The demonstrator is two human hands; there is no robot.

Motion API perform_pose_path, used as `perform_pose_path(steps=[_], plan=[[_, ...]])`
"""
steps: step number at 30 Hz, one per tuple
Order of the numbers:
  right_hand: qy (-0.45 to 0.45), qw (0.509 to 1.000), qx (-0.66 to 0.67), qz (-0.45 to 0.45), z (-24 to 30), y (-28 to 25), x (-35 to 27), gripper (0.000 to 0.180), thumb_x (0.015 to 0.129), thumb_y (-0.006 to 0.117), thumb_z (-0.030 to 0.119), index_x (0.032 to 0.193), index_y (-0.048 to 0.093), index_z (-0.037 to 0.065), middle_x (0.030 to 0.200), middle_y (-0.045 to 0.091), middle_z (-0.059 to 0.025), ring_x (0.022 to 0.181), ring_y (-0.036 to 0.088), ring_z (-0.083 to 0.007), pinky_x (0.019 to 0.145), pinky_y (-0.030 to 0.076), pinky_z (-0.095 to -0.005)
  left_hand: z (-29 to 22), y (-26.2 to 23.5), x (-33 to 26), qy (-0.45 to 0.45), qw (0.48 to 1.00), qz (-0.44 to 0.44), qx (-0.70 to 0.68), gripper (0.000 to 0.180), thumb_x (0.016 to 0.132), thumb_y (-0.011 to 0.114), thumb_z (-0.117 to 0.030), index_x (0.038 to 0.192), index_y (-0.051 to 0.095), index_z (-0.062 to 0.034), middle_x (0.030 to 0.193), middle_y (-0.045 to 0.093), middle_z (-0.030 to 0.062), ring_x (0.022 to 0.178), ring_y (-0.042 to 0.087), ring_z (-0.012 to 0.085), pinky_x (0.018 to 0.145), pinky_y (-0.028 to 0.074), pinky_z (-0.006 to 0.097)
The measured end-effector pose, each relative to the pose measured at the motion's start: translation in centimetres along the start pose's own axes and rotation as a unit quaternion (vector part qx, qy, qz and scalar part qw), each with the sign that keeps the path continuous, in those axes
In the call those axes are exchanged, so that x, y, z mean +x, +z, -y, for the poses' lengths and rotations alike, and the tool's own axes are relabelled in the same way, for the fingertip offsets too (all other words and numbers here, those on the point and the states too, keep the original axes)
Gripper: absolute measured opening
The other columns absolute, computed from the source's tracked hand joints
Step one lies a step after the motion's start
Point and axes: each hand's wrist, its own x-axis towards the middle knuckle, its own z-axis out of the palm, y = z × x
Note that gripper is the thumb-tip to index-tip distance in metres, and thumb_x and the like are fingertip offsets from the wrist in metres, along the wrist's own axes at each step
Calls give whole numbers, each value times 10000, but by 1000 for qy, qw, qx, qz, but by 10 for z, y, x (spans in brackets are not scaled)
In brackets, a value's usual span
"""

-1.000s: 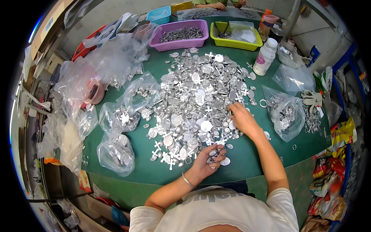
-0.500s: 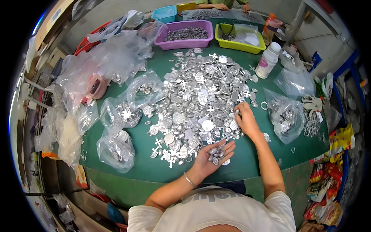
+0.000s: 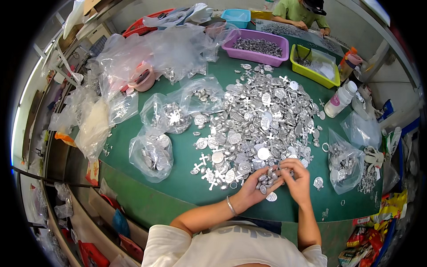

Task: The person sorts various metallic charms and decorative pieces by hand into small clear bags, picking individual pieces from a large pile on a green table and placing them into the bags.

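The left hand [image 3: 255, 189] lies palm up, cupped open under a small heap of silver medals [image 3: 266, 177], at the near edge of the big pile of silver charms [image 3: 260, 124]. The right hand [image 3: 297, 178] touches it from the side, fingertips pinched over the heap; whether they grip a piece, I cannot tell. One oval medal [image 3: 271, 196] lies on the green tabletop [image 3: 178, 178] just below the cupped hand, its long axis running left to right. The heaped medals point every way. A tilt of the palm would likely spill them back into the pile, mixing sorted pieces with the crosses [image 3: 209, 175] nearby.
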Motion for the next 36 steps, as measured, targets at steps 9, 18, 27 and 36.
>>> perform_pose_path(steps=[9,18,27,36], plan=[[-12,973,-229,28,-28,-10,-8,187,702,656,-30,878,596,-23,866,586,-134,758,554,-279,653,447,-320,-124,30,2,248,965,-58,-58,179,849,502,-102,976,555,12,916,587,144,924,579,284,880,501,440],[-8,974,-227,2,-40,-12,-12,149,713,643,-15,856,601,-4,887,582,-144,842,550,-313,726,445,-364,-282,82,44,495,858,-94,101,369,868,381,-186,1174,429,14,1200,494,155,1187,405,340,1063,161,565],[-56,946,-318,-31,-31,-13,-1,187,671,676,13,842,602,14,887,576,-94,846,514,-270,720,410,-346,-171,59,10,566,714,-130,391,384,819,476,-23,1203,476,3,1136,551,139,1002,542,197,852,429,320],[-112,840,-530,43,-40,12,-5,196,718,523,59,904,565,18,861,497,-95,842,468,-244,725,368,-340,-51,26,17,280,156,160,933,271,723,539,26,983,596,-27,986,551,92,909,526,273,773,443,359]])
